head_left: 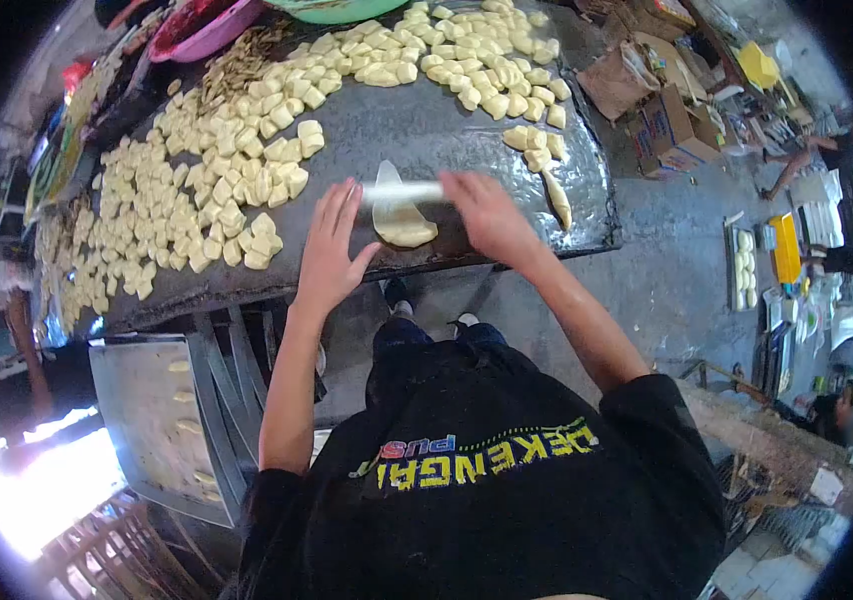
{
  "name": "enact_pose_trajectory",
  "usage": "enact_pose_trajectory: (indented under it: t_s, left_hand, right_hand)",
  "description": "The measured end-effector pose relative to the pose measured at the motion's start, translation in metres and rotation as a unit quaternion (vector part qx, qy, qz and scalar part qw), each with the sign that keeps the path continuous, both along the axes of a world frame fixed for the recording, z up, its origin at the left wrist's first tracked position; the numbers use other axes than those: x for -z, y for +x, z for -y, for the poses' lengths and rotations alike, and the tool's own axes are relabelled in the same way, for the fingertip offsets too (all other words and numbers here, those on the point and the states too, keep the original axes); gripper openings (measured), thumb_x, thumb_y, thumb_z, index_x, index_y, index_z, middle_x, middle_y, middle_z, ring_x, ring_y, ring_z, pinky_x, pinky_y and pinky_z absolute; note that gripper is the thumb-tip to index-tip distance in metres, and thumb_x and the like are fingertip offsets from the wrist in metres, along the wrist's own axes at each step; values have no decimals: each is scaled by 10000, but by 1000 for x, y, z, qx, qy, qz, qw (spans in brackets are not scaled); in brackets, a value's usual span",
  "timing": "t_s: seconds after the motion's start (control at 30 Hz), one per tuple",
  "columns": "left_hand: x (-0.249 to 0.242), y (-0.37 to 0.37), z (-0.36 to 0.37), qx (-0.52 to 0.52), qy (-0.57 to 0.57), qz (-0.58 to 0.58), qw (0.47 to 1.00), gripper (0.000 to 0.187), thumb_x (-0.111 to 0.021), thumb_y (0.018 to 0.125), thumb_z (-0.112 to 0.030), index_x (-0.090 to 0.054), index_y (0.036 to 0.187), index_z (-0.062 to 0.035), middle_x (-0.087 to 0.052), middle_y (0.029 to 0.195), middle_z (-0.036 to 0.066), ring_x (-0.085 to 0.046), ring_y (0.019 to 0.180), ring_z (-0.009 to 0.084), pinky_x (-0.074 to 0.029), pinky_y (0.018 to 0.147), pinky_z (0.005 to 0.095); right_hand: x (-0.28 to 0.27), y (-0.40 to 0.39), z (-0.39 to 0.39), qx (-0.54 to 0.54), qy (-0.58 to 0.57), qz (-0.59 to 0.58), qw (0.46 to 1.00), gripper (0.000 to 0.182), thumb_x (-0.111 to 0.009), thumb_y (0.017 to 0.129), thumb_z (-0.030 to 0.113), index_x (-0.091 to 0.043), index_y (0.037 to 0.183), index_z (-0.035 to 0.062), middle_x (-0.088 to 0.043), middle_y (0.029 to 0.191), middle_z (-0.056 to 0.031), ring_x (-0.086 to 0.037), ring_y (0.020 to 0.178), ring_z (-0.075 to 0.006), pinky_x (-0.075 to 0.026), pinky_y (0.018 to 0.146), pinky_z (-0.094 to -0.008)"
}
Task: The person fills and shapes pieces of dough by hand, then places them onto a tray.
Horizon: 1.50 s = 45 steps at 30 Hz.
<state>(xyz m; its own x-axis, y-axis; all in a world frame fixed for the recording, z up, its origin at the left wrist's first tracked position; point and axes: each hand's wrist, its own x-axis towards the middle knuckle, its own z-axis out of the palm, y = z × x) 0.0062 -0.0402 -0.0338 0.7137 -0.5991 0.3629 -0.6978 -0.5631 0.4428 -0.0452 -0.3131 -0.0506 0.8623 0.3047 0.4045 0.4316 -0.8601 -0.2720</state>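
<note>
A pale rolling pin (409,193), blurred, lies crosswise over a flattened piece of dough (405,232) near the table's front edge. The dough shows on both sides of the pin, with a narrow tongue beyond it. My left hand (332,245) is at the pin's left end, fingers stretched forward and thumb spread. Over the right end, my right hand (492,218) has its fingers bent onto the pin; its fingertips are partly hidden. To the right lies a long rolled strip of dough (558,203), below a few dough pieces (537,145).
Many cut dough pieces (237,180) cover the dark table (367,120) on the left and back. A pink basin (205,28) and a green basin (337,8) stand at the far edge. A metal tray (147,420) is at lower left, cardboard boxes (677,130) at right.
</note>
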Motion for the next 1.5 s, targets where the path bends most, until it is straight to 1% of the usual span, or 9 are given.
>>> enact_pose_trajectory:
  t_s: [0.13, 0.4, 0.7, 0.77, 0.93, 1.03, 1.27, 1.43, 1.5]
  left_hand:
    - [18, 9, 4, 49, -56, -95, 993, 515, -734, 806, -168, -590, 1295, -92, -531, 1406, 99, -407, 1383, 311, -293, 1171, 490]
    - [31, 13, 4, 66, -16, -82, 994, 237, -745, 798, -176, -689, 1013, -93, -620, 1259, 32, -449, 1341, 276, -366, 1112, 425]
    - [48, 2, 21, -74, -98, -107, 987, 176, -721, 818, -120, -649, 959, -44, -579, 1132, 106, -470, 1262, 347, -386, 1052, 453]
    - [50, -2, 34, -163, -88, -61, 981, 160, -678, 851, -85, -631, 997, -44, -537, 1174, 150, -440, 1276, 381, -361, 1067, 479]
    - [52, 25, 65, -280, 6, -20, 960, 472, -560, 922, -55, -403, 1349, 70, -326, 1460, 277, -204, 1444, 488, -227, 1179, 548]
    - [48, 74, 75, -315, 10, 45, 948, 515, -551, 917, -47, -386, 1393, 62, -316, 1481, 266, -201, 1448, 482, -226, 1178, 548]
    - [46, 205, 93, -228, 57, 185, 954, 496, -492, 886, -16, -446, 1375, 47, -340, 1487, 246, -267, 1452, 413, -267, 1161, 562]
    - [30, 216, 82, -214, -11, 124, 969, 492, -518, 885, -5, -436, 1366, 50, -312, 1496, 242, -279, 1437, 428, -274, 1162, 541]
    - [13, 191, 66, -218, -164, 53, 961, 493, -556, 878, 3, -428, 1354, 32, -302, 1496, 239, -267, 1436, 436, -272, 1165, 511]
  right_hand:
    - [10, 33, 20, 121, -35, 18, 992, 459, -545, 801, -49, -504, 1256, -19, -523, 1227, -202, -523, 1124, -391, -447, 970, -472]
    - [-4, -13, -29, -53, 110, -80, 989, 248, -645, 825, 65, -605, 1070, 53, -577, 1102, -130, -552, 1005, -340, -452, 897, -437]
    - [21, -5, -62, 166, 119, -51, 978, 140, -650, 866, 117, -604, 985, 60, -557, 972, -113, -549, 966, -321, -431, 804, -444]
    - [18, 4, -77, 284, 88, -42, 954, 166, -613, 864, 103, -588, 1021, 54, -553, 1027, -133, -535, 988, -336, -423, 814, -465]
    - [26, 50, -73, 317, 65, -3, 946, 276, -572, 833, 67, -568, 1108, 34, -538, 1123, -171, -509, 1104, -363, -401, 932, -471]
    - [27, 91, -57, 313, 60, 3, 948, 324, -555, 814, 41, -560, 1137, 11, -534, 1166, -194, -491, 1184, -381, -368, 1030, -462]
    - [34, 214, -32, 422, -64, 14, 904, 247, -538, 835, 76, -576, 1065, -5, -551, 1114, -178, -534, 1057, -363, -414, 930, -475]
    - [11, 204, -4, 345, -38, 32, 937, 225, -598, 835, 102, -599, 1042, 12, -573, 1110, -177, -545, 1082, -377, -436, 926, -517]
    - [-22, 178, -3, 207, 168, -238, 934, 240, -655, 802, 97, -611, 1026, 26, -581, 1094, -174, -563, 1049, -379, -466, 914, -489]
